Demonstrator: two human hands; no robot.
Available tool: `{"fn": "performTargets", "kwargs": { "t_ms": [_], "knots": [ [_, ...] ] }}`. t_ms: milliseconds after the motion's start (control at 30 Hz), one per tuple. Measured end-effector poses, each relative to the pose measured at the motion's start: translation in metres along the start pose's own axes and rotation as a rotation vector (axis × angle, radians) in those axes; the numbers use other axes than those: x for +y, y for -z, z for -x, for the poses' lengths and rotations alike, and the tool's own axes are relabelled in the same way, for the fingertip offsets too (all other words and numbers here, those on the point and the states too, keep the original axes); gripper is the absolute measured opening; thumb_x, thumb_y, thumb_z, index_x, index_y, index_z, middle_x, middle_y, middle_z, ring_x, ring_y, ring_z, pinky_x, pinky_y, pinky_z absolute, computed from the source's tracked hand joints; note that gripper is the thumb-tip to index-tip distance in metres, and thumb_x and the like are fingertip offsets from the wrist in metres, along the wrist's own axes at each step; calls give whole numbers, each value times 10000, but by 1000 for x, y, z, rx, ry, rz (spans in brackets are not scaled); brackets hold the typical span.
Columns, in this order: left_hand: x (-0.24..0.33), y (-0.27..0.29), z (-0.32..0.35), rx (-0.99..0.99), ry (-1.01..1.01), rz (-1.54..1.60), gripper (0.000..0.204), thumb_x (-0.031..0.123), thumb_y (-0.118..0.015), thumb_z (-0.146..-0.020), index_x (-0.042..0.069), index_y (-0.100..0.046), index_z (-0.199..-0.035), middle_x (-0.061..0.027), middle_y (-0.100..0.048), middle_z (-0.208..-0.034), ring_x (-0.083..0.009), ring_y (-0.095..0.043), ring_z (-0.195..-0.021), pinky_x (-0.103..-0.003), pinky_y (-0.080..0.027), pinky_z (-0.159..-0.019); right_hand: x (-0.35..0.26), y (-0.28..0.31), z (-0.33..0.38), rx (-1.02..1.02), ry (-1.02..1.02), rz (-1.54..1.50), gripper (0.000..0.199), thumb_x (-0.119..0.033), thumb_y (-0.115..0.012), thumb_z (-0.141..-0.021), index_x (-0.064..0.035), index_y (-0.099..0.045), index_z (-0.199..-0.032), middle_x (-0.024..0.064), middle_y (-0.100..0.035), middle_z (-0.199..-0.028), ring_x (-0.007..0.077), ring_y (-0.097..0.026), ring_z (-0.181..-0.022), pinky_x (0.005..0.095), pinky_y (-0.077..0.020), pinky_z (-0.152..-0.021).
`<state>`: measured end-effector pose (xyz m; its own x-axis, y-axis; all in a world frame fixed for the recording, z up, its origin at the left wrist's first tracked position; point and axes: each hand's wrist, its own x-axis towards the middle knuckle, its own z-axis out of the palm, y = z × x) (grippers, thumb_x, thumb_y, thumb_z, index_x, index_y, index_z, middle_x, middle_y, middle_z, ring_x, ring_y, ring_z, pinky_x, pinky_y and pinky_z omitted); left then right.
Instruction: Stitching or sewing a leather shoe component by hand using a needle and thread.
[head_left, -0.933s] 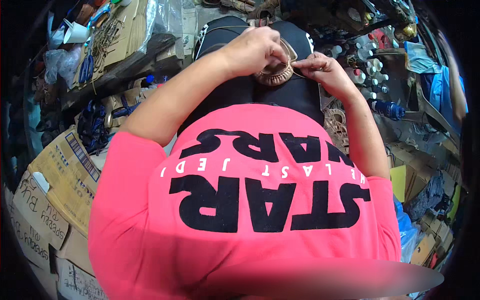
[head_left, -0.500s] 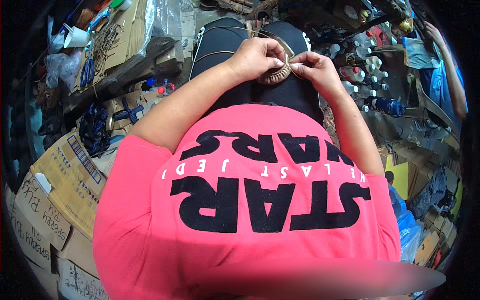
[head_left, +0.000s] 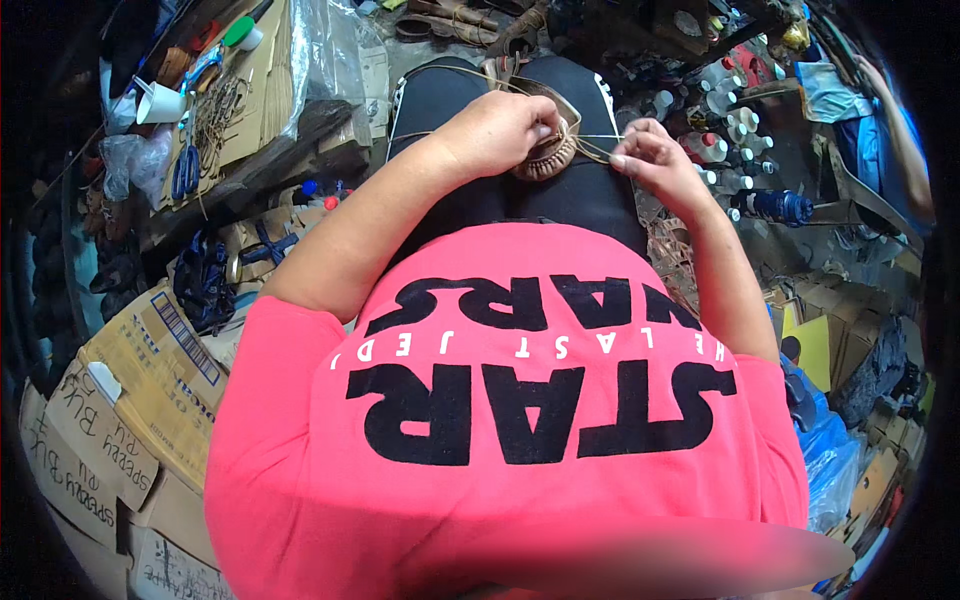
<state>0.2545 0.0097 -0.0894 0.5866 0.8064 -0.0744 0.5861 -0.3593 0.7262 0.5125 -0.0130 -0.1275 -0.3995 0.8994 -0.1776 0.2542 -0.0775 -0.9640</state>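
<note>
Now the right hand point(head_left: 655, 160), pinched on a thread point(head_left: 598, 137), has drawn away toward three o'clock, pulling the stitch taut. At nine o'clock of it, the left hand point(head_left: 500, 130) stays clamped over a tan woven piece point(head_left: 550, 158) on the lap, mostly hiding it; any needle is indiscernible.

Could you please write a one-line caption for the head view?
Left hand holds a tan woven piece on the lap while right hand pulls a thread taut.

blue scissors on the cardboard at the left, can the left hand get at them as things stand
Probably not right away: the left hand is gripping the woven piece on the lap, and the blue scissors lie well off left.
</note>
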Motion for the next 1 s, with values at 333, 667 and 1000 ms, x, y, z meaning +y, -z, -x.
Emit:
{"fn": "performTargets", "kwargs": {
  "t_ms": [333,667,1000],
  "knots": [
    [-6,5,-11,-27,-252,-274,111,120,-564,-826,47,-584,-907,-170,-613,-823,-356,-589,-826,-413,-469,-696,-19,43,-27,419,274,856,186,-241,-665,-789,-69,-656,-858,101,-554,-1105,260,-543,-1027,361,-441,-856],
    [-3,22,2,-102,-226,-279,69,93,-521,-811,55,-533,-867,-170,-606,-798,-363,-587,-789,-436,-458,-665,-63,-23,-26,-160,437,1071,72,-122,-520,-817,-108,-562,-874,81,-619,-768,285,-606,-816,415,-409,-769],
    [-17,50,52,33,-36,-200,71,87,-532,-846,48,-528,-904,-174,-583,-801,-373,-567,-796,-417,-447,-672,0,65,25,259,-47,74,174,-215,-607,-868,-46,-645,-849,-21,-589,-767,74,-474,-661,215,-395,-656]
  ]
}}
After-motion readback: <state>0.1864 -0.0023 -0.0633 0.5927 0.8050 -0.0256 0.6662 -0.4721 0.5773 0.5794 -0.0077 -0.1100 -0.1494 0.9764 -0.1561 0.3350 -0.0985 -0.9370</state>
